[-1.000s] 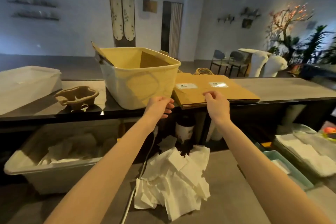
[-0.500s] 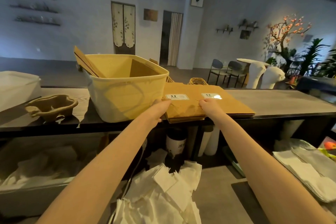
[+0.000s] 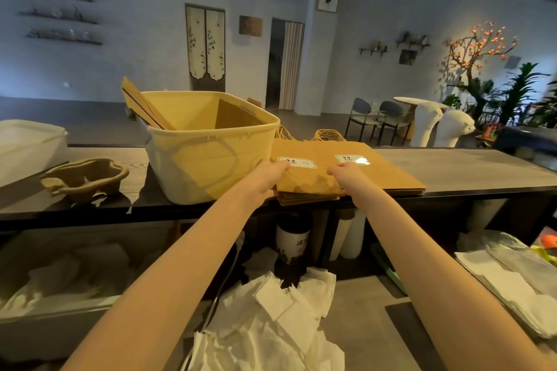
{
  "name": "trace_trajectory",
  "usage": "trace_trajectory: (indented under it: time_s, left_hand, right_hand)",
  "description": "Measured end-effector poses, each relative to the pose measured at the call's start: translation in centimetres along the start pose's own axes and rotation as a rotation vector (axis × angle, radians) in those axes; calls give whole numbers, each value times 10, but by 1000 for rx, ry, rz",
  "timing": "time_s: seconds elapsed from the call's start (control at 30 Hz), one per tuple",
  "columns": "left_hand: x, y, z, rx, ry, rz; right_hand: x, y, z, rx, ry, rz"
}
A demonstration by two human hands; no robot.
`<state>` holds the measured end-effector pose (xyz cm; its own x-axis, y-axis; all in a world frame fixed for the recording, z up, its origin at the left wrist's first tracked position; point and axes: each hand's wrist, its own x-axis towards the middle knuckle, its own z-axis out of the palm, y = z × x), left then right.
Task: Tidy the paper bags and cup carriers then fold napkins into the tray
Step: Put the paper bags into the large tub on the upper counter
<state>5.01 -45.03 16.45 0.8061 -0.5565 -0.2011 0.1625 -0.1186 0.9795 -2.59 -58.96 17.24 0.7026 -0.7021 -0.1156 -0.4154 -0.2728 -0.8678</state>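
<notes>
From the head view, a translucent tub [image 3: 211, 153] stands on the dark counter [image 3: 467, 169], with a few flat brown bags [image 3: 141, 108] leaning up out of its left corner; it sits just left of the stack the person is working on and crowds the left arm. Further left on the counter lies a moulded pulp cup carrier [image 3: 86, 179], and beyond it a white lidded bin [image 3: 28, 147]. Below the counter, a loose heap of white napkins [image 3: 271, 322] spreads over the lower surface, with a tray of flat napkins [image 3: 512, 283] off to the right. The stack of paper bags [image 3: 361, 172] lies flat on the counter, kraft brown, with two white labels on top and twisted cord handles showing at the far edge; its near edge overhangs the counter slightly. The left hand [image 3: 266, 179] grips the stack's near left corner, thumb on top. The right hand [image 3: 346, 175] holds the near edge, fingers curled over it.
</notes>
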Motion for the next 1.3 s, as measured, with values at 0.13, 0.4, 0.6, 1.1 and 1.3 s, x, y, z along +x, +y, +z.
trace_trajectory:
  time_s: [0.13,0.4,0.6,1.1,1.3]
  left_hand:
    - [-4,0,2,14,-26,-33]
    - [-4,3,7,50,-41,-33]
    - [0,6,3,103,-37,-11]
    - [-13,5,-2,-372,-8,-99]
    - [-14,5,3,-411,41,-63]
  right_hand:
    - [1,1,4,-75,1,-50]
    - [1,-1,-2,6,12,-34]
    - [0,-4,-8,149,65,-30]
    - [-16,4,-4,487,-79,124]
    - [-14,6,-6,342,-75,13]
